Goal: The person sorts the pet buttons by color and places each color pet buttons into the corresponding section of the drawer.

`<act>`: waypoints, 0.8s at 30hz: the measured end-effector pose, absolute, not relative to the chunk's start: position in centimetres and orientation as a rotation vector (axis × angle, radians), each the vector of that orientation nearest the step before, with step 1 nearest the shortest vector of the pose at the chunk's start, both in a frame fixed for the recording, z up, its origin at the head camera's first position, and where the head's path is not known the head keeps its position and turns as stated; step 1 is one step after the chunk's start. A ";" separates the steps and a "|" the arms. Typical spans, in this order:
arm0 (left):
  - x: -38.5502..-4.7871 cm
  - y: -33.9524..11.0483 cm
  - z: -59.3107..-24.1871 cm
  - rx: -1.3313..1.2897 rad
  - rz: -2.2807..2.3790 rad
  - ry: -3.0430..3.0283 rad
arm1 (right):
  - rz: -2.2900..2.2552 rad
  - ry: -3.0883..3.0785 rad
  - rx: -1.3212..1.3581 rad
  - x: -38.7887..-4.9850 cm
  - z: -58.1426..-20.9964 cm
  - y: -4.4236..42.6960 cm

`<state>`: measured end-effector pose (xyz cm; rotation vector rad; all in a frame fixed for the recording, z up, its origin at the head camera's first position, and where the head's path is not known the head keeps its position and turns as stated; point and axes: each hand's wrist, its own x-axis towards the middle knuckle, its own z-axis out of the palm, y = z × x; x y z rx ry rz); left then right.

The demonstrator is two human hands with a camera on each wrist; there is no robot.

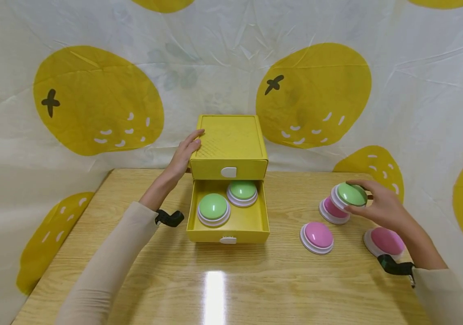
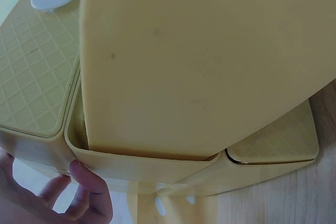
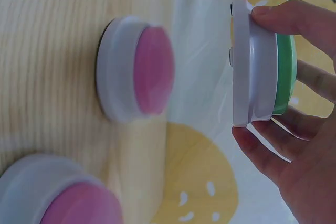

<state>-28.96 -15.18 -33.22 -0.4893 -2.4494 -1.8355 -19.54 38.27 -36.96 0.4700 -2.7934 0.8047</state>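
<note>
My right hand [image 1: 381,205] grips a green push button with a white base [image 1: 351,194] by its rim, lifted above the table. Behind and below it stands a pink push button [image 1: 334,211], partly covered in the head view. The right wrist view shows the held button's white base [image 3: 254,66] tilted on edge, thumb on one side and fingers on the other. My left hand [image 1: 181,155] rests against the left side of the yellow drawer box [image 1: 231,135]. Its lower drawer [image 1: 251,221] is pulled out, with two green buttons [image 1: 213,207] inside.
Another pink button [image 1: 317,237] lies right of the drawer, and one more pink button [image 1: 385,241] sits under my right wrist. The wooden table [image 1: 166,280] ends at a fruit-patterned cloth [image 1: 211,81] behind the box.
</note>
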 end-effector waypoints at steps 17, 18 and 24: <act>-29.1 -15.1 -33.2 -0.506 -1.845 -2.420 | 0.652 -2.681 0.696 -19.9 -34.7 33.2; -29.1 -15.1 -33.2 -0.506 -1.844 -2.424 | 0.644 -2.681 0.703 -19.8 -34.6 33.0; -29.4 -15.1 -33.3 -0.499 -1.871 -2.435 | 0.639 -2.628 0.794 -20.1 -34.1 31.4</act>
